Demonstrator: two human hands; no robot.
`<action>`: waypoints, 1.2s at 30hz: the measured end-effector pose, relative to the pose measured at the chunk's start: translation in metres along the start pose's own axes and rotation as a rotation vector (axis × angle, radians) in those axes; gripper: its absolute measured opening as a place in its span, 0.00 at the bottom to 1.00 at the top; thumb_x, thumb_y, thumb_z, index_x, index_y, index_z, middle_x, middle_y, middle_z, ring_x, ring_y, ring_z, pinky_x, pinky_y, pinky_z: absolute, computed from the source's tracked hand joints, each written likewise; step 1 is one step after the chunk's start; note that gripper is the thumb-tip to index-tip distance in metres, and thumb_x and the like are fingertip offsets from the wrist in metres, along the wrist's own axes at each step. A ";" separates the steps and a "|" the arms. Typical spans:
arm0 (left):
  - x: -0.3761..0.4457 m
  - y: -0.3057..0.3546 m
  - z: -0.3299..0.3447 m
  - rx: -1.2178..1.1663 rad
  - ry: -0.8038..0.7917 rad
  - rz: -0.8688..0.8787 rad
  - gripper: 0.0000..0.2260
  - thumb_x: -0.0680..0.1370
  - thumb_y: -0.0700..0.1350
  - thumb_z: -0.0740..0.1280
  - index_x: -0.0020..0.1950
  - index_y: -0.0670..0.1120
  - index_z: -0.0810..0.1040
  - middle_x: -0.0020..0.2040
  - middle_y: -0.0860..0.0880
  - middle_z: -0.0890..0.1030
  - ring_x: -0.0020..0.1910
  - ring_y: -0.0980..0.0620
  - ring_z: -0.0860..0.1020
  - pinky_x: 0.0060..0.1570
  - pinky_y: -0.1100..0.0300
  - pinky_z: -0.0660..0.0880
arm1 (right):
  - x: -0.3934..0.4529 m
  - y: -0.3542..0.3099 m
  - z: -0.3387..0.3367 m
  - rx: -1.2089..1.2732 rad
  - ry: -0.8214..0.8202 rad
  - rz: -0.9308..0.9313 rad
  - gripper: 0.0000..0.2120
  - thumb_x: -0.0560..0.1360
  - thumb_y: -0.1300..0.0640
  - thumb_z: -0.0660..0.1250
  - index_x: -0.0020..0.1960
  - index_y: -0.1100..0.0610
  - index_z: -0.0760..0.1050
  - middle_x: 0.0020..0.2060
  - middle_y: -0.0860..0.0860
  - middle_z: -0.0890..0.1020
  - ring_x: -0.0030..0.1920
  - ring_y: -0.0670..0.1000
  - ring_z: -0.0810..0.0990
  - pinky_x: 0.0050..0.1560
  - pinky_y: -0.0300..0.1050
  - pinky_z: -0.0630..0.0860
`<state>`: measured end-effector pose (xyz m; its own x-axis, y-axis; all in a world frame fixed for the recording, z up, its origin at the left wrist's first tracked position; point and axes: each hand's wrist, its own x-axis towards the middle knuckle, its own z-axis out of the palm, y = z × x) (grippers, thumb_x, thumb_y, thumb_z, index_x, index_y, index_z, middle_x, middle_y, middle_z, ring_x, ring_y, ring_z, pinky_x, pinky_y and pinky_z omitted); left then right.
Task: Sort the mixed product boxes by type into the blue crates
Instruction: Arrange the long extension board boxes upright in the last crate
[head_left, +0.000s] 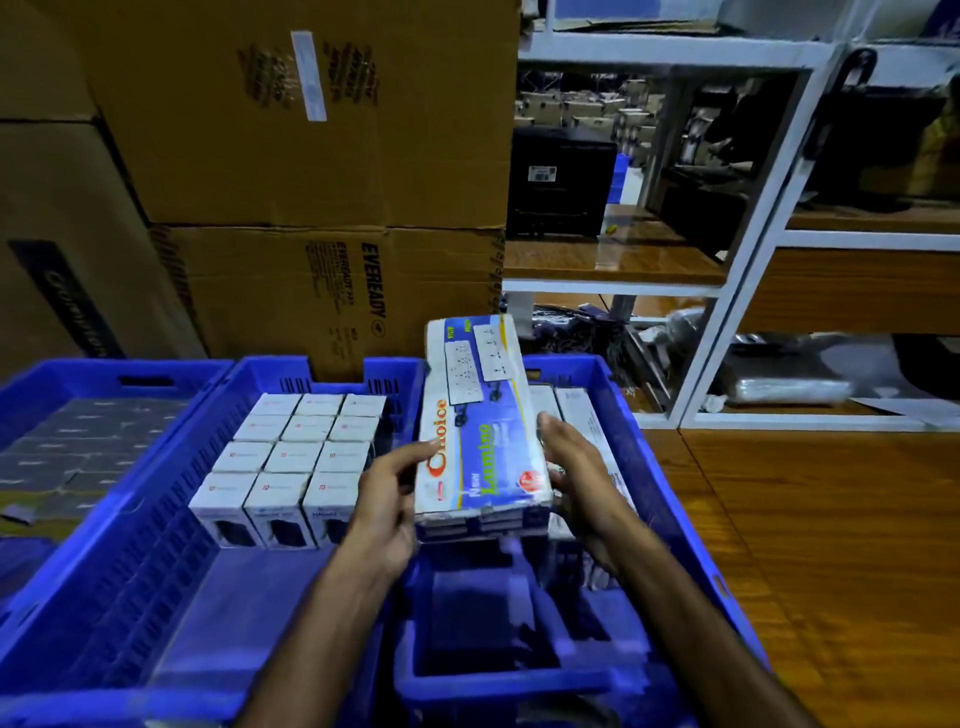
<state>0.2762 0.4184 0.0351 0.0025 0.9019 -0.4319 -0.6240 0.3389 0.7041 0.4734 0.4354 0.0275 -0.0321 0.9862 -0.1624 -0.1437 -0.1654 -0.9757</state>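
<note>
A long white and blue box (480, 415) printed "Choice Lumino" is held between both my hands above the right blue crate (670, 499). My left hand (387, 499) grips its near left edge and my right hand (576, 467) grips its near right edge. Similar long boxes (582, 415) lie under and beside it in that crate. The middle blue crate (171, 519) holds several small white boxes (296, 457) standing in neat rows at its far end. A left blue crate (62, 374) is filled with dark grey boxes (78, 447).
Large brown cardboard cartons (311, 156) are stacked right behind the crates. A white metal shelf rack (748, 249) with dark goods stands at the right. A wooden floor (831, 545) lies to the right of the crates.
</note>
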 end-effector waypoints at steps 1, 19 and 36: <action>0.001 0.002 -0.003 -0.097 -0.046 -0.069 0.15 0.74 0.39 0.67 0.58 0.34 0.84 0.51 0.36 0.86 0.41 0.39 0.86 0.44 0.44 0.84 | -0.001 -0.007 0.002 0.101 -0.027 0.037 0.19 0.78 0.36 0.66 0.62 0.47 0.79 0.53 0.50 0.85 0.50 0.51 0.84 0.51 0.47 0.79; -0.012 0.012 -0.019 -0.171 -0.375 -0.273 0.27 0.68 0.51 0.70 0.62 0.37 0.84 0.59 0.31 0.80 0.41 0.41 0.79 0.38 0.54 0.79 | 0.023 -0.026 0.005 0.267 -0.018 0.068 0.33 0.76 0.38 0.70 0.77 0.37 0.60 0.65 0.55 0.79 0.60 0.60 0.84 0.59 0.64 0.81; -0.001 -0.013 -0.002 0.104 -0.216 0.004 0.25 0.85 0.46 0.52 0.47 0.44 0.90 0.47 0.40 0.87 0.41 0.43 0.86 0.41 0.53 0.82 | 0.014 -0.019 0.043 0.091 -0.110 0.166 0.33 0.68 0.31 0.72 0.67 0.48 0.78 0.55 0.54 0.87 0.55 0.54 0.86 0.60 0.55 0.80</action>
<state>0.2833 0.4121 0.0254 0.1740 0.9360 -0.3058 -0.5408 0.3504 0.7647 0.4333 0.4519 0.0499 -0.1695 0.9395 -0.2978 -0.2157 -0.3302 -0.9190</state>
